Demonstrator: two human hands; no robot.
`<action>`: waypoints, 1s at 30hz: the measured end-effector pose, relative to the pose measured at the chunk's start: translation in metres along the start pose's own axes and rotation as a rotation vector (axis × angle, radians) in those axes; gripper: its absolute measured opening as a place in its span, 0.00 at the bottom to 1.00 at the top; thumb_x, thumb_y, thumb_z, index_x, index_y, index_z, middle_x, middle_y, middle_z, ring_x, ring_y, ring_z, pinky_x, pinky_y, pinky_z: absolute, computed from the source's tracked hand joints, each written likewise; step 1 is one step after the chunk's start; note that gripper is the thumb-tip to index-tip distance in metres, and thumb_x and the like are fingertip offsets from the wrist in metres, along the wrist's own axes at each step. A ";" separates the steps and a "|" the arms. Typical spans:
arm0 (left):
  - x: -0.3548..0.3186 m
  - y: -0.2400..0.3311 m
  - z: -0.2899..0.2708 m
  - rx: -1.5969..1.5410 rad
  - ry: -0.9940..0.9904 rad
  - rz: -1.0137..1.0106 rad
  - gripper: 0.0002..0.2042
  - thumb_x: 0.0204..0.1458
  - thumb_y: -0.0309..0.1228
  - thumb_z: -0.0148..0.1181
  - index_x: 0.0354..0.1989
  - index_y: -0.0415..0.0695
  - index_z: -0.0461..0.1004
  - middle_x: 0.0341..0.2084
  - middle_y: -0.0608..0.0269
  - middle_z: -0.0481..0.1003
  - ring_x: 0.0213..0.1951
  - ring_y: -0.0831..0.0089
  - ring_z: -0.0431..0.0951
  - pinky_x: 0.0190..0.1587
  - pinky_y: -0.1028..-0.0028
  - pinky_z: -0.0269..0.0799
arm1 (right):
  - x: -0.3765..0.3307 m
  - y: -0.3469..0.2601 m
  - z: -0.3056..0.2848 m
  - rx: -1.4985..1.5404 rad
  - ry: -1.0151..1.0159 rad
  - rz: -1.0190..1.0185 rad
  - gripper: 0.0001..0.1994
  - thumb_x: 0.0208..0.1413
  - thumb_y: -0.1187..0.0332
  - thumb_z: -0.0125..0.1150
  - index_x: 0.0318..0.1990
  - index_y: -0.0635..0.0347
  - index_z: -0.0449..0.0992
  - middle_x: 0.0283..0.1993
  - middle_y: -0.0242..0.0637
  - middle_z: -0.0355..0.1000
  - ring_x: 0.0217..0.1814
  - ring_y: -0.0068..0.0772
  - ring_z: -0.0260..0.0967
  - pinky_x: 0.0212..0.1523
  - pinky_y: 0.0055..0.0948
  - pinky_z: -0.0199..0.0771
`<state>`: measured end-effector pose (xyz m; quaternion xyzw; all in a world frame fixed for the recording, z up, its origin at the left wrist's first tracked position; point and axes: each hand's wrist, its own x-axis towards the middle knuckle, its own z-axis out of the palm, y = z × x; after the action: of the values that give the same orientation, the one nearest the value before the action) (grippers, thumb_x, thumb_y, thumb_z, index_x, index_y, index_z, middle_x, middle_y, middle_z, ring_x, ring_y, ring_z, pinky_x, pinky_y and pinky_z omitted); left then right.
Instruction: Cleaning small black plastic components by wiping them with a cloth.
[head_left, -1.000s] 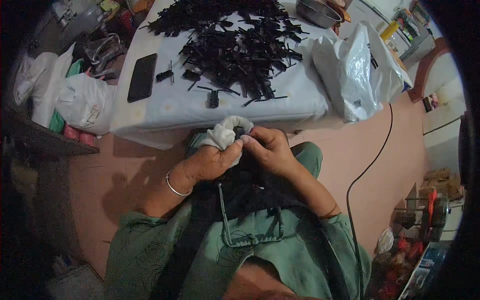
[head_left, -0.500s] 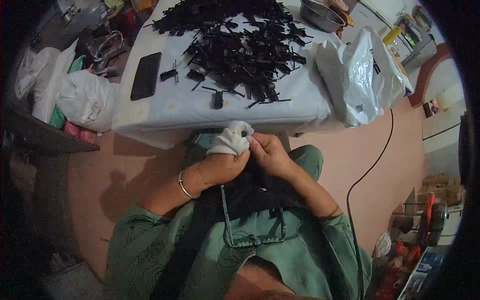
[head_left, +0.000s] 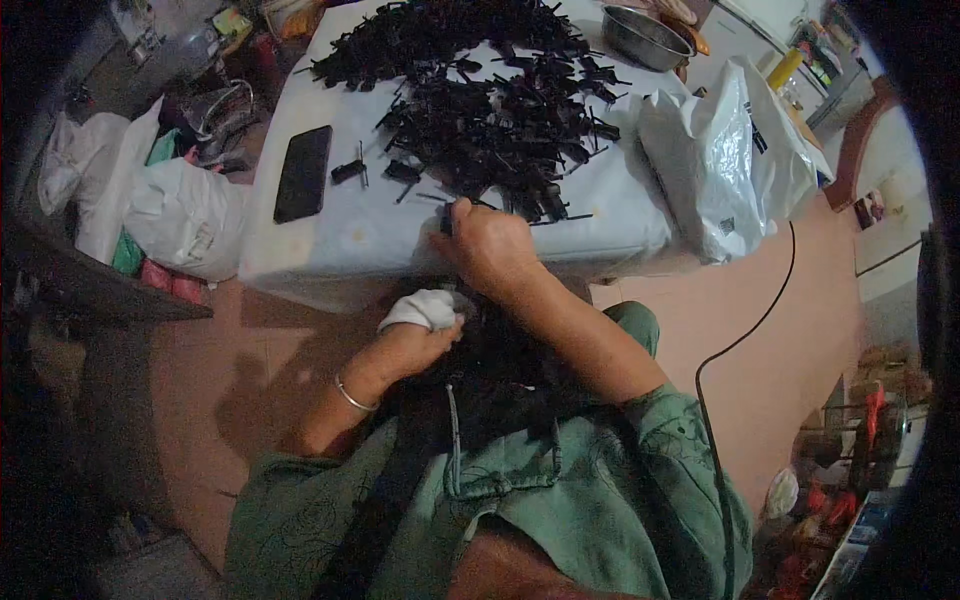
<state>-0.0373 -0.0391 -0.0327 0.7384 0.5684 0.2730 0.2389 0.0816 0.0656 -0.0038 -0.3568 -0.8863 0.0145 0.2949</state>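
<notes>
My left hand (head_left: pixel 430 338) is closed around a bunched white cloth (head_left: pixel 420 308), low in front of the table and over my lap. Reaching over the table's front edge, my right hand (head_left: pixel 492 245) has its fingers curled on a small black part with thin rods (head_left: pixel 446 215); most of that part is hidden by the fingers. Just beyond lies a big heap of similar black parts (head_left: pixel 490 120). Two more of them, a black piece (head_left: pixel 348 172) and another black piece (head_left: pixel 403 172), lie apart at the heap's left.
A black phone (head_left: pixel 302 173) lies on the left of the white-covered table (head_left: pixel 350 245). At the right edge stands a white plastic bag (head_left: pixel 715 165), with a metal bowl (head_left: pixel 645 38) behind it. White sacks (head_left: pixel 190 215) sit on the left; a black cable (head_left: pixel 735 345) hangs at right.
My right hand has left the white cloth and moved forward to the table, onto a black part. My left hand, still holding the cloth, has dropped slightly lower and left.
</notes>
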 end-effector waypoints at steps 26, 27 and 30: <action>0.028 0.045 -0.006 -0.637 0.157 0.038 0.13 0.49 0.24 0.51 0.44 0.39 0.63 0.26 0.68 0.69 0.27 0.82 0.68 0.28 0.81 0.66 | -0.062 -0.001 -0.086 0.761 -0.106 -0.092 0.11 0.41 0.72 0.63 0.33 0.61 0.69 0.19 0.32 0.60 0.19 0.23 0.57 0.21 0.22 0.58; 0.027 0.047 -0.004 -0.589 0.223 0.068 0.13 0.48 0.23 0.52 0.43 0.39 0.63 0.25 0.67 0.69 0.27 0.82 0.68 0.28 0.81 0.66 | -0.064 0.000 -0.082 0.606 0.055 -0.048 0.10 0.41 0.72 0.63 0.30 0.61 0.68 0.18 0.33 0.60 0.18 0.25 0.56 0.21 0.22 0.58; 0.023 0.060 -0.013 -0.810 0.016 -0.011 0.11 0.48 0.23 0.52 0.41 0.39 0.65 0.24 0.66 0.69 0.23 0.83 0.68 0.24 0.81 0.66 | -0.065 0.006 -0.070 0.515 0.251 0.116 0.10 0.43 0.70 0.63 0.25 0.62 0.66 0.17 0.34 0.61 0.17 0.23 0.56 0.21 0.22 0.58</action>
<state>0.0014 -0.0311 0.0196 0.5793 0.4207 0.4795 0.5075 0.1598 0.0158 0.0191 -0.3191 -0.7881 0.2116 0.4820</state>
